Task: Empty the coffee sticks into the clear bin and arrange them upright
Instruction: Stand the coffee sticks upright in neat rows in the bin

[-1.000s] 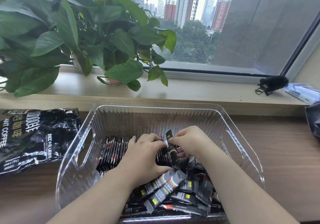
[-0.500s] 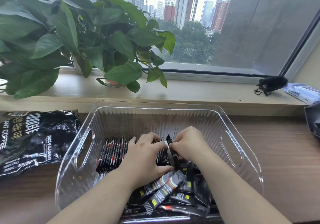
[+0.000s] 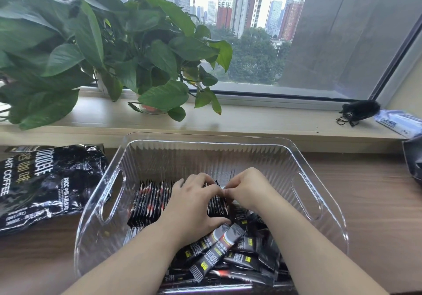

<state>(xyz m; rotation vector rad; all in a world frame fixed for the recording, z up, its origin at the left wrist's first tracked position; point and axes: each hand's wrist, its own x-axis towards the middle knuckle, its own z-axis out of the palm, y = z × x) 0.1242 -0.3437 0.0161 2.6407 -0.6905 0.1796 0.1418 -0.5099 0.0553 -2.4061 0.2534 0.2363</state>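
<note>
Clear bin [image 3: 205, 144] with ribbed walls and a cut-out handle at each end, set on the wooden counter [image 3: 376, 214] just in front of the windowsill [image 3: 251, 121]. Inside, toward the left and middle, an upright row [image 3: 155, 201] of black coffee sticks standing on edge, packed side by side. Toward the near right, a loose pile [image 3: 230, 256] of the same sticks, lying flat and crossed at all angles, reaching the near wall. Both hands together inside the bin at the right end of the row, fingertips touching. Left hand [image 3: 194, 205] clamped over that end, fingers curled across the stick tops, thumb pressed against the near face just above the pile. Right hand [image 3: 246, 189] curled knuckles-up beside it, fingertips down at the last sticks of the row; grasp on any single stick not discernible, the tips being hidden. Both forearms over the pile and the near rim. Crumpled black coffee bag [image 3: 43, 185] flat on the counter near the bin's left wall. On the windowsill, a leafy green plant [image 3: 102, 50] at left, a black bundle [image 3: 360, 110] and a wrapped packet [image 3: 399, 123] at far right.
</note>
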